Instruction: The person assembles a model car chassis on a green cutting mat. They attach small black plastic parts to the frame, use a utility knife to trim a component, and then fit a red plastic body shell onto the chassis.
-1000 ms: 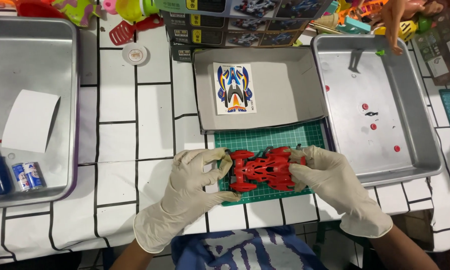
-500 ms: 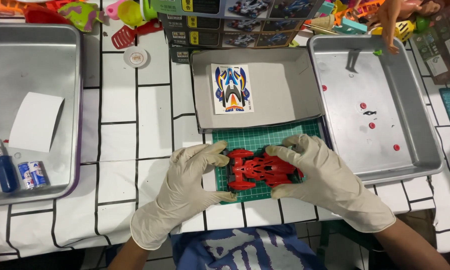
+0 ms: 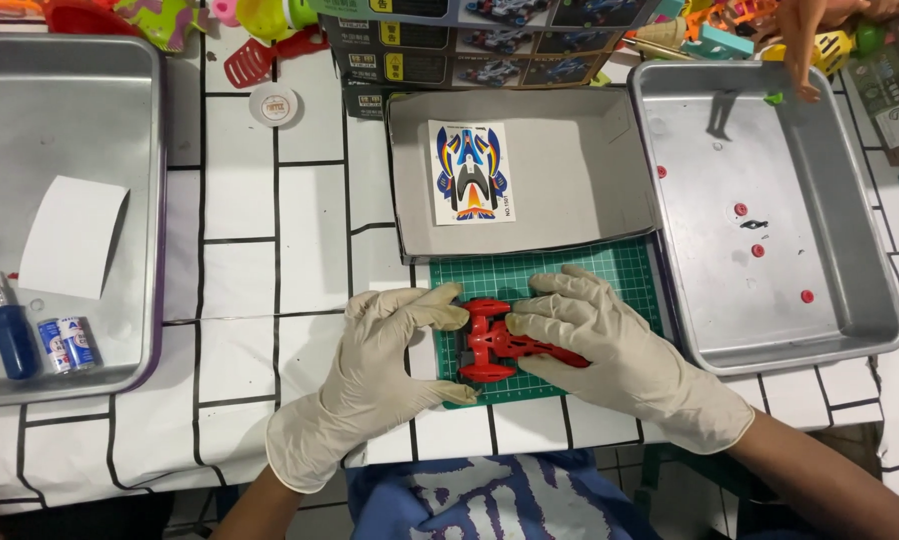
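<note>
i see my left hand point(image 3: 370, 385) in its cream latex glove and my gloved right hand point(image 3: 625, 355) both closed around the small red plastic toy race car body point(image 3: 500, 345), low in the middle of the frame. it sits on the green gridded cutting mat point(image 3: 570, 275), which lies on the white counter with black lines point(image 3: 310, 220). the left grip has its thumb and fingers pinched on the car's left end, and the right grip is pressed over its right side (covering much of it).

compared with a second ago, the car shows less: then it lay long and sideways between the hands with more of its frame open to view, and now the right hand has slid over it and the visible part looks shorter and turned. i judge the piece is being rotated or reseated in the fingers, not set down.

above the mat, an open grey cardboard box lid point(image 3: 570, 170) holds a blue, orange and white sticker sheet point(image 3: 472, 172). at right a silver metal tray point(image 3: 850, 300) carries small red parts point(image 3: 741, 210). at far left another metal tray point(image 3: 140, 120) holds a blue-handled screwdriver point(image 3: 10, 335), two small batteries point(image 3: 67, 343) and a white paper slip point(image 3: 73, 236).
</note>
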